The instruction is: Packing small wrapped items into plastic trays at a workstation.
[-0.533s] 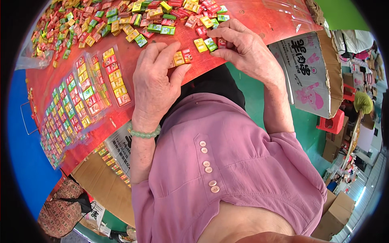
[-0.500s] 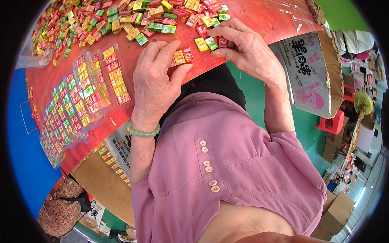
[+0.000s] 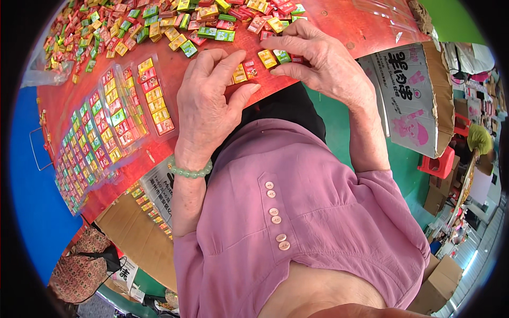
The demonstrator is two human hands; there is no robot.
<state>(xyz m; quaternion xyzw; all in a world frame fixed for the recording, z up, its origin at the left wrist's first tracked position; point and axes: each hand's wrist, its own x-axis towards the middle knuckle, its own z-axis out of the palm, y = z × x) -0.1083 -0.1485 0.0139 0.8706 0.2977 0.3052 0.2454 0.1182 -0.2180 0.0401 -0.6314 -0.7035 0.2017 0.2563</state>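
My left hand (image 3: 208,100), with a green bead bracelet (image 3: 191,170) at the wrist, curls its fingers and thumb round a short row of small boxes. A yellow box (image 3: 239,73) and a red box (image 3: 250,69) show at the end of that row. My right hand (image 3: 326,66) has its fingers and thumb along opposite sides of another short row, with a yellow box (image 3: 267,59) and a green box (image 3: 281,56) showing and a red one partly hidden. A narrow gap separates the two rows at the table's near edge.
A heap of small coloured boxes (image 3: 159,24) covers the far part of the red table (image 3: 339,24). Clear trays of boxes (image 3: 155,98) lie overlapped to the left. A printed carton (image 3: 408,100) stands at right; a red stool (image 3: 437,161) is beyond it.
My right fingertips have slid left along their row, over the yellow box. My left fingers and thumb reach slightly further right. The whole view has shifted a little.
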